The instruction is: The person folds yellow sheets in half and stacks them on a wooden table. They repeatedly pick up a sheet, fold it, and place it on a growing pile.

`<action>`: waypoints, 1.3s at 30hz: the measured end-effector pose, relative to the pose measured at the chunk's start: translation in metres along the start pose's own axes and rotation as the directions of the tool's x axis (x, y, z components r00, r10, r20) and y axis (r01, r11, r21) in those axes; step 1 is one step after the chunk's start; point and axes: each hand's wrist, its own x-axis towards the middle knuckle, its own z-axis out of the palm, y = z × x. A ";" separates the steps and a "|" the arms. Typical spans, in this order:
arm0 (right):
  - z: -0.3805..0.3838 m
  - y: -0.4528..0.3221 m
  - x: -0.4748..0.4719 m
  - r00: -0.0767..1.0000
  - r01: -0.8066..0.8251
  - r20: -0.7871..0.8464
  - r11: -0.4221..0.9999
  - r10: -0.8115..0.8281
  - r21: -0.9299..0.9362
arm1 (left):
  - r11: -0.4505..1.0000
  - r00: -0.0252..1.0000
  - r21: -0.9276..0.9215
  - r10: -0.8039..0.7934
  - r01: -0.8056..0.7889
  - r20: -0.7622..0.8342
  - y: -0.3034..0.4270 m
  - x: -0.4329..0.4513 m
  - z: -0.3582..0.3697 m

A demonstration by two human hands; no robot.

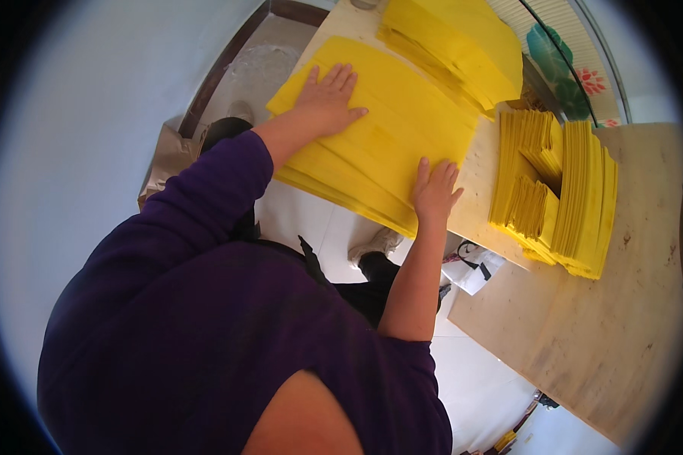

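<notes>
A stack of flat yellow sheets, which look like fabric, (381, 122) lies in front of me, its near edge overhanging the wooden table. Palm down on its upper left part rests my left hand (330, 102), fingers spread. My right hand (434, 187) lies at the stack's lower right edge with its fingers apart. Neither hand grips anything. The sheets along the near side are slightly fanned.
A second yellow pile (455, 45) lies beyond the stack. Folded yellow bundles (583, 193) stand at the right, beside a bare wooden board (592, 330). A white bag (473, 270) is below the table edge, and a brown paper bag (168, 159) at left.
</notes>
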 end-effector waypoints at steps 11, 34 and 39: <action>0.037 -0.116 0.029 0.962 0.271 -0.012 0.945 -0.273 0.182 | 0.997 1.000 0.075 0.003 -0.004 0.011 -0.001 0.002 0.004; -0.013 -0.025 0.061 0.894 0.438 -0.212 0.868 -0.394 0.234 | 0.996 0.991 -0.083 0.034 -0.045 -0.133 -0.008 0.000 0.012; -0.010 -0.084 0.098 0.888 0.309 0.225 0.882 -0.401 0.357 | 0.952 0.954 -0.283 0.023 -0.112 -0.300 -0.018 0.000 0.018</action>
